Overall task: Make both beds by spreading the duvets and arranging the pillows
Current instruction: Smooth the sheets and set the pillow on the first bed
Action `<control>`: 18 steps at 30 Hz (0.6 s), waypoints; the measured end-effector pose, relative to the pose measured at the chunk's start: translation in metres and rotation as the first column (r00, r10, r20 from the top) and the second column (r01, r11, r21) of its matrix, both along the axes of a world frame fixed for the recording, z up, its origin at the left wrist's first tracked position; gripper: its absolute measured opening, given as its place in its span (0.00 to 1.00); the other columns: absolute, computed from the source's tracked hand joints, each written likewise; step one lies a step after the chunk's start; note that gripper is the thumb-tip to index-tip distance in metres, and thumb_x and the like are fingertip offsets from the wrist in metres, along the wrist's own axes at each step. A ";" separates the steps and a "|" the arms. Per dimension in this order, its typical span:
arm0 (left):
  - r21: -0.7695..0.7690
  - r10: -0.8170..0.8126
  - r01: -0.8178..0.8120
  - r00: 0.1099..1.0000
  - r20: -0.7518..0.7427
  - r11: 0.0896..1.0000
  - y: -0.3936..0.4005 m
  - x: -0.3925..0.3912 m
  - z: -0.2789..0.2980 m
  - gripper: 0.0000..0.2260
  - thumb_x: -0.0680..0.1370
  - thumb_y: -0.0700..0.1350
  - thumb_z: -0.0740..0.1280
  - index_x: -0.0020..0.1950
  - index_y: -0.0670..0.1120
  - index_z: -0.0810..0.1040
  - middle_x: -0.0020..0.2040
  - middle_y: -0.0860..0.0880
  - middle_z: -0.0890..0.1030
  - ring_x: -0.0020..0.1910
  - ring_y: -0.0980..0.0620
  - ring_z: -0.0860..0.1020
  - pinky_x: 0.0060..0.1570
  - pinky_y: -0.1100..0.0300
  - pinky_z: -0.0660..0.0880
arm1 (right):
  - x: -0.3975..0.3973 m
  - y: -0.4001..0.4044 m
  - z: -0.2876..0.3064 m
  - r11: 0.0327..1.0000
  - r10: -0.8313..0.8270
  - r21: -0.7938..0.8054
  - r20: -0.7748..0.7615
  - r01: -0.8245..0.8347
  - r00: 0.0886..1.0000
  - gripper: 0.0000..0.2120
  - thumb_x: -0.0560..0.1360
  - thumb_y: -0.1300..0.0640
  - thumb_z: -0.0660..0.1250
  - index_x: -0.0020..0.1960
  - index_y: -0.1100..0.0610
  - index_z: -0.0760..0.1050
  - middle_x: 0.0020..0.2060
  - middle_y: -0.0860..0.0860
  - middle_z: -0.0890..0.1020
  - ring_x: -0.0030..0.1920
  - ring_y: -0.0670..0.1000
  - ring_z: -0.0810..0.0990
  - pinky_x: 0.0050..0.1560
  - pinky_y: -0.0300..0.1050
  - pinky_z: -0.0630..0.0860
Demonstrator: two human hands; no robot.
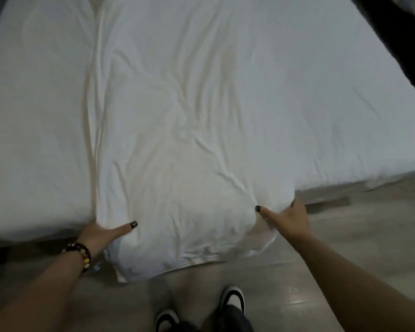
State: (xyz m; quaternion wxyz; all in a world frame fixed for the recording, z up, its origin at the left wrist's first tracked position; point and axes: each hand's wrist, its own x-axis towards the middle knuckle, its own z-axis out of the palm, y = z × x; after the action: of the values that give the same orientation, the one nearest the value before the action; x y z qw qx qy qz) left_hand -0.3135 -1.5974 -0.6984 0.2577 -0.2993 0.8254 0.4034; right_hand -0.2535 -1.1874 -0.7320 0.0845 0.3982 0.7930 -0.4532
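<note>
Both hands pull the duvet end off the foot of the bed.

The left hand (98,233) and right hand (289,218) each pinch the white duvet (182,144), thumb on top and the other fingers hidden under the cloth — so how tight the grip is, I cannot tell; the duvet lies along the bed (34,121), creased in the middle, its end hanging down to the floor (345,240). A hard pull could, I think, drag it off centre or let the hem sweep the floor (the shoes (233,299) stand close); pillows and the second bed are not in view — the top corners are dark and unclear.
</note>
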 end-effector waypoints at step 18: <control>0.255 0.107 -0.121 0.992 0.068 0.959 0.013 0.096 -0.026 0.25 0.70 0.45 0.75 0.64 0.41 0.74 0.61 0.43 0.78 0.55 0.48 0.76 0.59 0.55 0.69 | 0.083 0.008 0.007 0.901 0.125 -0.429 0.115 -0.064 0.985 0.22 0.59 0.50 0.82 0.50 0.56 0.81 0.43 0.51 0.86 0.44 0.52 0.85 0.45 0.47 0.80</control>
State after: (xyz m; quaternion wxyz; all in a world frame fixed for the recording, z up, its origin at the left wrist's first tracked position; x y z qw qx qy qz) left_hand -0.2175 -1.5839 -0.7245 0.2927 -0.3208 0.7401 0.5135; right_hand -0.1704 -1.1791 -0.7248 0.2462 0.3619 0.6861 -0.5810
